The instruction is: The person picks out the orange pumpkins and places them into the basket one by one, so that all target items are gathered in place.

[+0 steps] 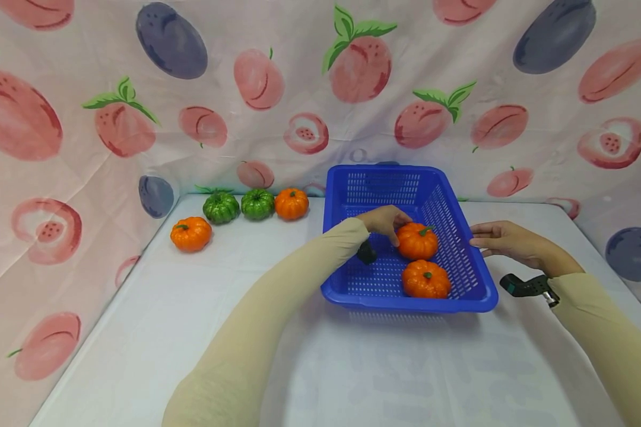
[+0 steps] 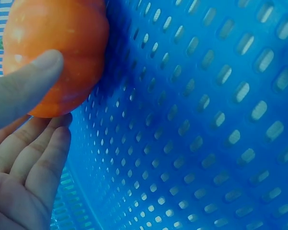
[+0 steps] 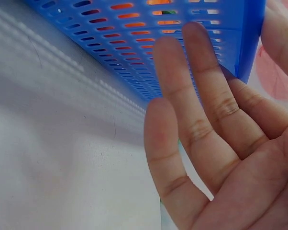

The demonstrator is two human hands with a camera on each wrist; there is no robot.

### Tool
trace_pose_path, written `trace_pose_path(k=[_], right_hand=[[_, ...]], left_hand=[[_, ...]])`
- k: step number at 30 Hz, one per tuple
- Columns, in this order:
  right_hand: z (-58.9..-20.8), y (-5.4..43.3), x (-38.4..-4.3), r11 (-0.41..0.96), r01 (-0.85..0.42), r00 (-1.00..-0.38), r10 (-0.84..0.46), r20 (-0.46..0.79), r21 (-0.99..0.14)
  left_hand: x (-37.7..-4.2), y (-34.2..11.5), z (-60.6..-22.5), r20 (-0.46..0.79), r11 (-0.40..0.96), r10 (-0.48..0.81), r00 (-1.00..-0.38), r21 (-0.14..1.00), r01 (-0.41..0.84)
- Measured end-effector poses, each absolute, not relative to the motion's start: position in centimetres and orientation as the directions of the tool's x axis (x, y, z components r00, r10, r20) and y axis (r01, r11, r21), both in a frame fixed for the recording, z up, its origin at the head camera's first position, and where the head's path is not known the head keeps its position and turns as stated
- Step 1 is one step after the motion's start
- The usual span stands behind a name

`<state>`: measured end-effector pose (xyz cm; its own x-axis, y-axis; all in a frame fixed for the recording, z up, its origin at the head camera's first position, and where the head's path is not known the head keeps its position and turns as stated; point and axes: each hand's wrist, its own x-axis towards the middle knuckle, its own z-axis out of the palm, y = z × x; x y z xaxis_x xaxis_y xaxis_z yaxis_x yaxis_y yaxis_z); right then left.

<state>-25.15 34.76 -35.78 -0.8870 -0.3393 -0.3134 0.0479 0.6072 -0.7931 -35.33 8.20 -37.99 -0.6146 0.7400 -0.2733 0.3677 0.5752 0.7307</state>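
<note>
My left hand point(image 1: 386, 222) reaches into a blue plastic basket point(image 1: 406, 305) and holds a small orange pumpkin point(image 1: 419, 242) near the basket's right wall. In the left wrist view, the thumb lies on the side of the pumpkin point(image 2: 62, 38) and the other fingers are at its underside. A second orange pumpkin point(image 1: 426, 280) sits in the basket, nearer the front. My right hand point(image 1: 513, 242) is at the outside of the basket's right wall. The right wrist view shows its fingers fairly straight along the perforated wall point(image 3: 120, 43), the thumb beside the rim.
Left of the basket, along the back of the white table point(image 1: 235, 284), stand two green pumpkins point(image 1: 221, 206) and an orange pumpkin point(image 1: 291, 204). Another orange pumpkin point(image 1: 191, 234) lies farther left. A fruit-patterned cloth point(image 1: 299, 77) hangs behind the table.
</note>
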Motion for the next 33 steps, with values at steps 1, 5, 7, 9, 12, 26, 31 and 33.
trace_pose_path(k=[1, 5, 7, 9, 12, 26, 31, 33], right_hand=[[-35.77, 34.76, -25.15, 0.606, 0.052, -0.887, -0.337, -0.316, -0.794], [-35.74, 34.84, -25.1, 0.602, 0.048, -0.884, -0.345, -0.314, -0.797], [-35.73, 34.84, -25.08, 0.6, 0.05, -0.884, -0.345, -0.315, -0.798], [-35.73, 34.85, -25.08, 0.602, 0.048, -0.885, -0.344, -0.313, -0.797], [-35.73, 34.79, -25.13, 0.606, 0.055, -0.887, -0.334, -0.317, -0.794], [-35.65, 34.73, -25.17, 0.62, 0.063, -0.892, -0.317, -0.323, -0.782], [-35.69, 34.74, -25.17, 0.62, 0.065, -0.892, -0.315, -0.324, -0.782], [-35.71, 34.74, -25.14, 0.62, 0.063, -0.892, -0.317, -0.323, -0.782]], left_hand=[[-35.33, 8.19, -37.99, -0.275, 0.577, 0.739, -0.615, 0.73, 0.366], [-35.32, 8.17, -37.97, -0.282, 0.57, 0.744, -0.605, 0.74, 0.356], [-35.33, 8.16, -38.01, -0.285, 0.565, 0.749, -0.598, 0.746, 0.352], [-35.31, 8.15, -38.06, -0.288, 0.559, 0.755, -0.589, 0.751, 0.351], [-35.32, 8.15, -38.12, -0.293, 0.557, 0.761, -0.579, 0.754, 0.349], [-35.57, 8.02, -37.71, -0.321, 0.555, 0.772, -0.549, 0.762, 0.335], [-35.75, 8.05, -37.62, -0.323, 0.557, 0.77, -0.55, 0.762, 0.332], [-35.78, 8.05, -37.54, -0.327, 0.56, 0.766, -0.554, 0.762, 0.325]])
